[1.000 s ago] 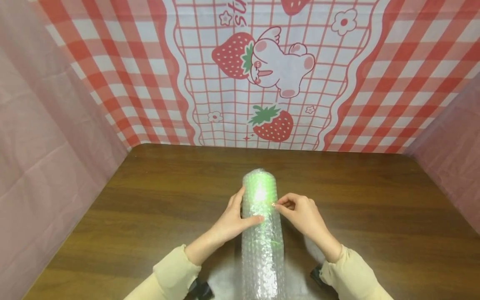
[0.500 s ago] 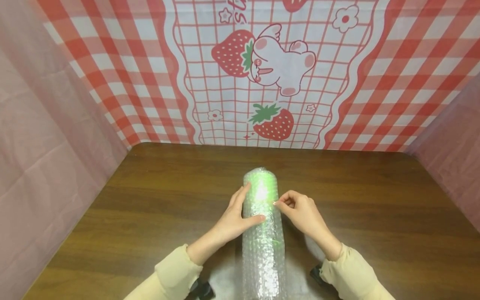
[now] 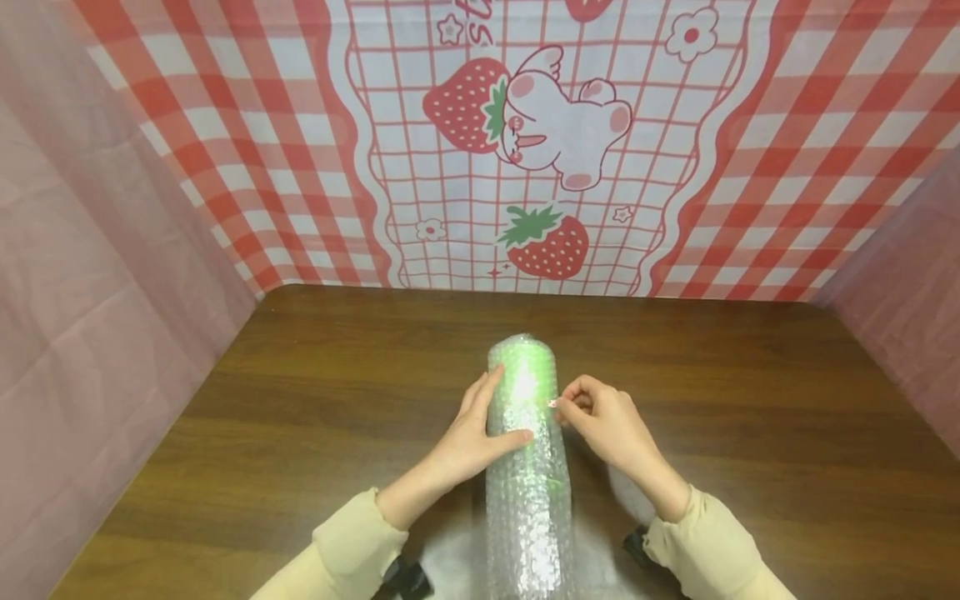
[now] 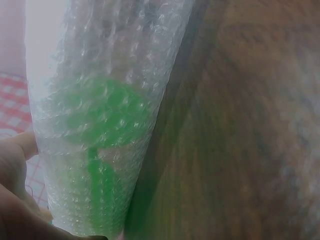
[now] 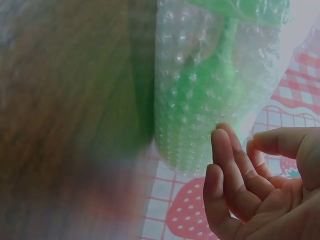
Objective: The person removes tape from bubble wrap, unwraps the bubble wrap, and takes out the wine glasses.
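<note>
A long bubble-wrapped package [image 3: 528,517] with a green thing inside extends from the near edge toward the back of the table. Through the wrap, the green contents [image 4: 107,112] show a wide part and a narrower one; their kind is unclear. My left hand [image 3: 465,437] rests on the package's left side, fingers fairly straight, thumb lying across the top. At the right side, my right hand [image 3: 603,417] pinches a small pale scrap with reddish marks [image 3: 552,403] between thumb and index finger, close against the wrap. In the right wrist view the scrap cannot be made out.
The package rests on a brown wooden table [image 3: 300,417]. Behind it hangs a red-and-white checkered cloth [image 3: 300,167] with strawberry prints. Pink curtains [image 3: 97,292] close off both sides. Dark straps [image 3: 405,579] sit beneath the sleeves.
My right hand has shifted slightly right and away from me, and more of the pale scrap shows. My left fingers reach a little further onto the wrap. The package has barely moved.
</note>
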### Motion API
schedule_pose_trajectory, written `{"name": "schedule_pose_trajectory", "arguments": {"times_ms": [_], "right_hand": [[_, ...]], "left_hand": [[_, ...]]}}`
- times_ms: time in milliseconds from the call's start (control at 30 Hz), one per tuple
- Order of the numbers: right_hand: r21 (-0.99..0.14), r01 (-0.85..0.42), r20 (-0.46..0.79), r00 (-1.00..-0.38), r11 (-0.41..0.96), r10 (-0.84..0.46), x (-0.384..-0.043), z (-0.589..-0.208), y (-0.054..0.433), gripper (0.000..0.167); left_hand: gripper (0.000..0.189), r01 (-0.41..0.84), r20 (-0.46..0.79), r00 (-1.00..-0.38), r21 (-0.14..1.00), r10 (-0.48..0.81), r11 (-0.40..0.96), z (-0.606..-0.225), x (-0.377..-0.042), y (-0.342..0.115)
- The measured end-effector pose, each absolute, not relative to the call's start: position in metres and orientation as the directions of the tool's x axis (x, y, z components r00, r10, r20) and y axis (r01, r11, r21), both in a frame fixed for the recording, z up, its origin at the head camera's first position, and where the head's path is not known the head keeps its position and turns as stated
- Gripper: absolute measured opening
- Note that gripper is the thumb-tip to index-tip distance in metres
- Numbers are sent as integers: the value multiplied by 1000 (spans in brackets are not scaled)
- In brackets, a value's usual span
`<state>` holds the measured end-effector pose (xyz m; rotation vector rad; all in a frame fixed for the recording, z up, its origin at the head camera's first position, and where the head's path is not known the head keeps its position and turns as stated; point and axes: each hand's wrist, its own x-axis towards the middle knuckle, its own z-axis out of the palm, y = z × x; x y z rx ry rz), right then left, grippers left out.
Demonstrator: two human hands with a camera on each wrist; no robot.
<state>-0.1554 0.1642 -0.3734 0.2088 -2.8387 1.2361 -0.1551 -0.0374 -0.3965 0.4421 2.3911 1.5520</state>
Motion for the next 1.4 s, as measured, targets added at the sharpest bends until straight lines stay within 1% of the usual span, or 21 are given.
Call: {"name": "schedule_pose_trajectory", "arguments": {"times_ms": [200,467,900,1400], "right_hand": [[-720,-167,108,-986,673,-129,-153,-370,164,9],[-725,-172,100,-984,667,-145,-153,-369,165,9],[-715,-180,84,-981,676,-173,-152,-363,165,13],[-719,-153,61,-986,678,-158,-151,-361,164,14]], "left_hand": [[92,108,-55,-916,920,398,377,-394,-154,-37],[92,108,-55,-914,923,403,370,-393,-152,-38],[92,107,-57,-911,924,408,367,-396,-154,-38],[93,115,-52,-914,917,401,381,-396,-154,-37]]}}
